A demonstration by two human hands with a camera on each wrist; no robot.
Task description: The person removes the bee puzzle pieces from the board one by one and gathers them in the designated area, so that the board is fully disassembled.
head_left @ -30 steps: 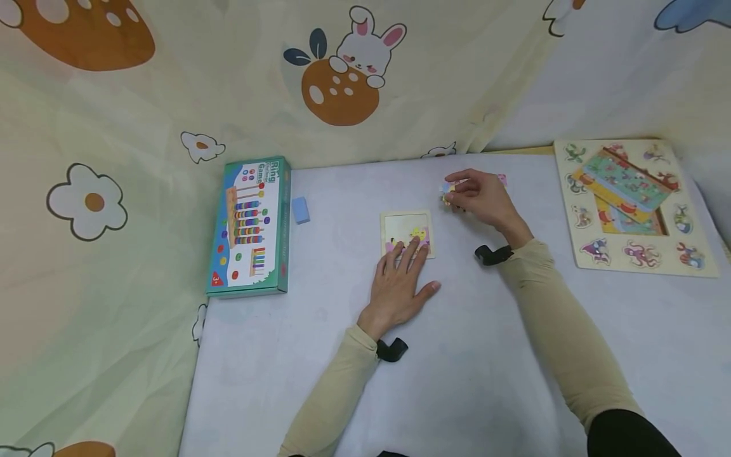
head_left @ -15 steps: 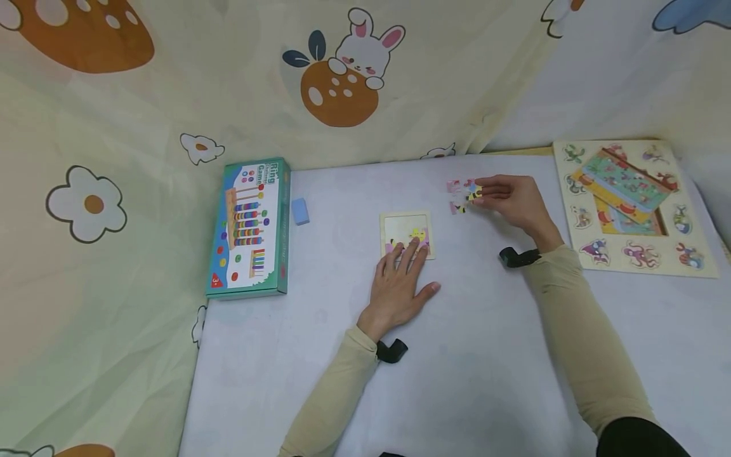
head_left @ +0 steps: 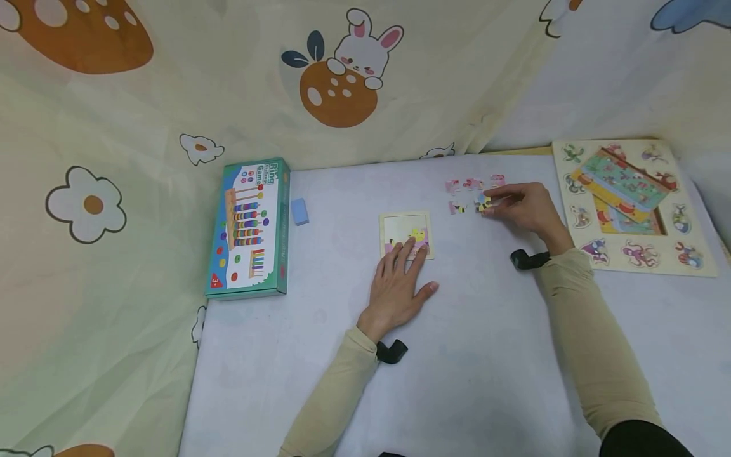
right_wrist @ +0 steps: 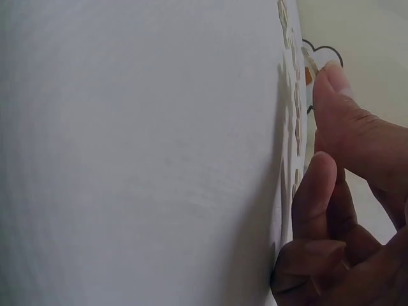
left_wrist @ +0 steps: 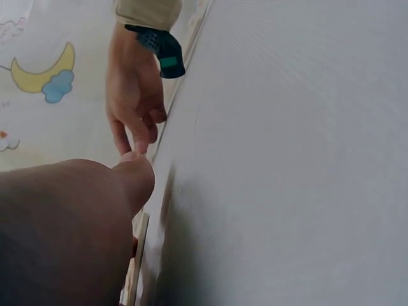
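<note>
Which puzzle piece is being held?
The yellow-and-black piece, pinched in the right hand. The other loose pieces lie on the white table.

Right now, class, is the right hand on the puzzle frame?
No, the left hand rests its fingers on the puzzle frame, while the right hand is at the loose pieces.

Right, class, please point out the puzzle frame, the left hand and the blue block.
Puzzle frame (head_left: 402, 225), head view: bare inner base.
Left hand (head_left: 394, 296), head view: back of the hand.
Blue block (head_left: 299, 211), head view: middle of its upper face.
</note>
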